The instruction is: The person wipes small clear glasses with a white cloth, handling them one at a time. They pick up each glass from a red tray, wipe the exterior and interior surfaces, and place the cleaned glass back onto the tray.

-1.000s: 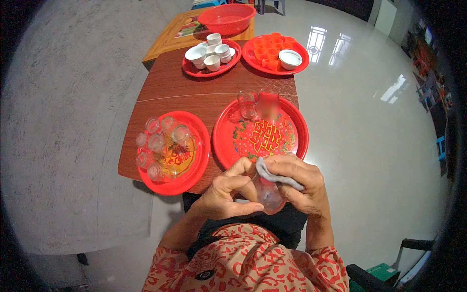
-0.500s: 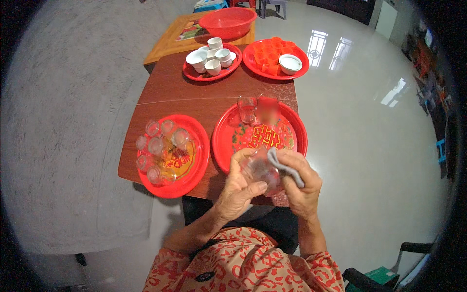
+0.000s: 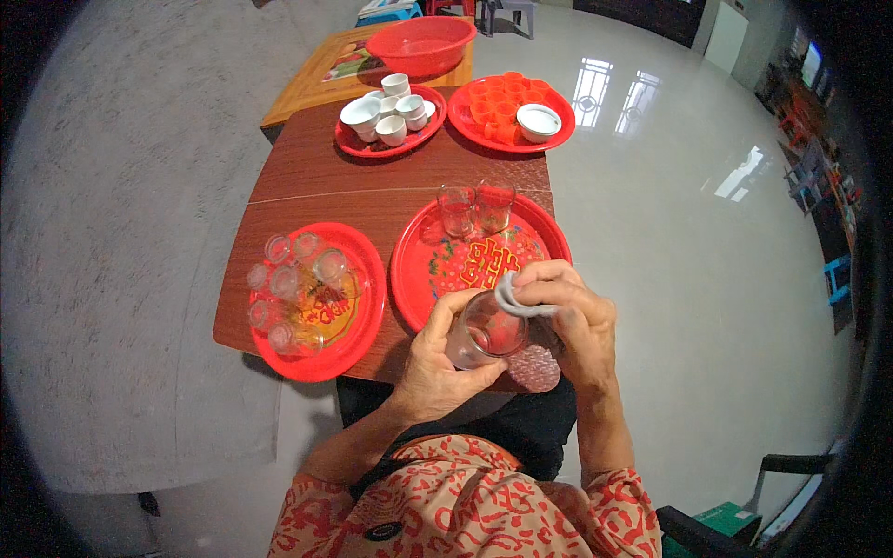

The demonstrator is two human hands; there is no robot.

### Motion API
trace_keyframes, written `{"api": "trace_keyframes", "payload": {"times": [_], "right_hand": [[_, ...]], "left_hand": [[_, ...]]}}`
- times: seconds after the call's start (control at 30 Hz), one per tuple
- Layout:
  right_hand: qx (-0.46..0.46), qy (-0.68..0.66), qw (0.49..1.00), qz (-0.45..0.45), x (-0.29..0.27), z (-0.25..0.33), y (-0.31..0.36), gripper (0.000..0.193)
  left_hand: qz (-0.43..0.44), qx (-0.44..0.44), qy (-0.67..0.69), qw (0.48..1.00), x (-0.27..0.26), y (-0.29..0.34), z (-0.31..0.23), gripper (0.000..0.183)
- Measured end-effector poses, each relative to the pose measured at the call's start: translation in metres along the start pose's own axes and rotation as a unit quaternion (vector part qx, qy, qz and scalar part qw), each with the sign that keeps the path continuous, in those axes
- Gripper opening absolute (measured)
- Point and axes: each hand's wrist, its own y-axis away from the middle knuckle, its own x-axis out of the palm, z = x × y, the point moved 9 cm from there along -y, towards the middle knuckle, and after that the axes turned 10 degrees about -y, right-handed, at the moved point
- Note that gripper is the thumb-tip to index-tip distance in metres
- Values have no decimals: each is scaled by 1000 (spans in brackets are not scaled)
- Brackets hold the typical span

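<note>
In front of my body, my left hand (image 3: 430, 372) is wrapped round a clear drinking glass (image 3: 486, 337), its mouth tilted up and to the right. A folded grey cloth (image 3: 511, 299) is pinched in my right hand (image 3: 584, 330) and touches the glass at its rim. Both hands are over the near edge of a round red tray (image 3: 402, 268) with a patterned middle. Two clear glasses (image 3: 456, 214) stand upright at that tray's far side. To the left, a second red tray (image 3: 370, 321) bears several clear glasses (image 3: 329, 268).
On the brown table (image 3: 312, 181), white cups (image 3: 392, 131) are piled on a far red tray. Beside them, another red tray holds orange cups (image 3: 507, 104) and a white bowl (image 3: 539, 122). Behind is a red basin (image 3: 423, 46). A dark chair arm (image 3: 698, 535) is at lower right.
The glass has turned in my left hand, so its mouth now shows. My right hand has shifted with the cloth to the glass's rim. The whole view has moved slightly.
</note>
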Motion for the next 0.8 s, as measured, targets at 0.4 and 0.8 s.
{"api": "trace_keyframes", "payload": {"times": [0.4,0.8], "right_hand": [[196,53,979,-26,-4,-25,7,19],[60,128,989,-37,0,-2,11,18]], "left_hand": [[-71,113,-228,964,-8,4,-8,67],[-17,128,-170,977,-2,6,-13,64]]}}
